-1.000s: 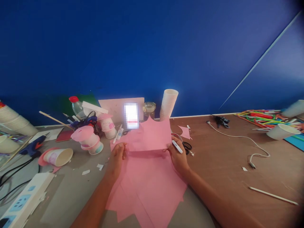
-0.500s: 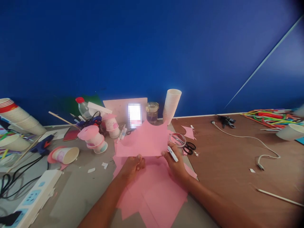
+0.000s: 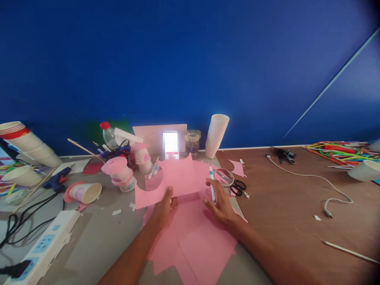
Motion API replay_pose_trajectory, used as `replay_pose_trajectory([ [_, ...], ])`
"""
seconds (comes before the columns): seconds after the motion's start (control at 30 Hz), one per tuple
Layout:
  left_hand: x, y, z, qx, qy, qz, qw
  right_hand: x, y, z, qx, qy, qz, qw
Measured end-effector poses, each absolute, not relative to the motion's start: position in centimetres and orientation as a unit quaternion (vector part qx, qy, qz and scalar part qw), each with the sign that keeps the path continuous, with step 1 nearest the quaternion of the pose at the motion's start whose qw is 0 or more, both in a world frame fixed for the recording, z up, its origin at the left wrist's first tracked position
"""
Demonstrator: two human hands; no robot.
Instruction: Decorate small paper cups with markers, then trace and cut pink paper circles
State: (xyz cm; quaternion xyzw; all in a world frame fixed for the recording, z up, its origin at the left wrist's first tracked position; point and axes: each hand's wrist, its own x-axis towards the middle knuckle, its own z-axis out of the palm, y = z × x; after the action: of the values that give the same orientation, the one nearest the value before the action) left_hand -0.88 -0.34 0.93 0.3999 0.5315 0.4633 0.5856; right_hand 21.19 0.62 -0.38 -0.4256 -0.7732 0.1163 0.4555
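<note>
My left hand (image 3: pixel 164 208) is closed on the near edge of a pink paper sheet (image 3: pixel 181 177), thumb on top. Curved bites are cut out of the sheet's left side and far edge. In my right hand (image 3: pixel 222 208) a white marker (image 3: pixel 211 174) stands nearly upright, with thumb and forefinger spread and pointing toward the sheet. Those fingertips look apart from the paper. Under both hands lie more pink paper sheets (image 3: pixel 196 241), with jagged, cut edges. Black-handled scissors (image 3: pixel 238 187) and a roll of tape (image 3: pixel 225 177) rest just beyond my right hand.
A phone (image 3: pixel 171 144) with a bright screen leans at the back, beside a glass jar (image 3: pixel 192 142) and a paper cup stack (image 3: pixel 217 136). To the left are pink-topped cup spools (image 3: pixel 118 174), a glue gun (image 3: pixel 56 177) and a power strip (image 3: pixel 43 247). A white cable (image 3: pixel 314 172) lies right.
The pink sheet has turned and shifted left, showing a curved cut on its left side. My right hand has let go of the sheet's edge, and the marker now points upward.
</note>
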Motion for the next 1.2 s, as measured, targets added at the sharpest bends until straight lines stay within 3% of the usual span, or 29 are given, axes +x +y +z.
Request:
replay_pose_trajectory([
  [0.27,-0.4,-0.6,1.5,0.408,0.564,0.451,0.559,20.3,0.8,-1.2,-0.484,-0.741,0.115,0.451],
  [0.5,-0.6,-0.4,1.4,0.411,0.567,0.467,0.540,20.3,0.8,-1.4,-0.523,-0.754,0.054,0.394],
  [0.67,-0.6,-0.2,0.7,0.371,0.542,0.498,0.567,20.2,0.6,-1.1,-0.518,-0.762,0.055,0.386],
  [0.9,-0.7,1.2,1.8,0.150,0.372,0.607,0.687,19.4,-1.0,0.2,-0.382,-0.827,0.111,0.398],
  [1.2,-0.5,0.8,2.6,0.107,0.337,0.552,0.755,18.3,-2.5,0.9,-0.243,-0.880,0.130,0.387],
])
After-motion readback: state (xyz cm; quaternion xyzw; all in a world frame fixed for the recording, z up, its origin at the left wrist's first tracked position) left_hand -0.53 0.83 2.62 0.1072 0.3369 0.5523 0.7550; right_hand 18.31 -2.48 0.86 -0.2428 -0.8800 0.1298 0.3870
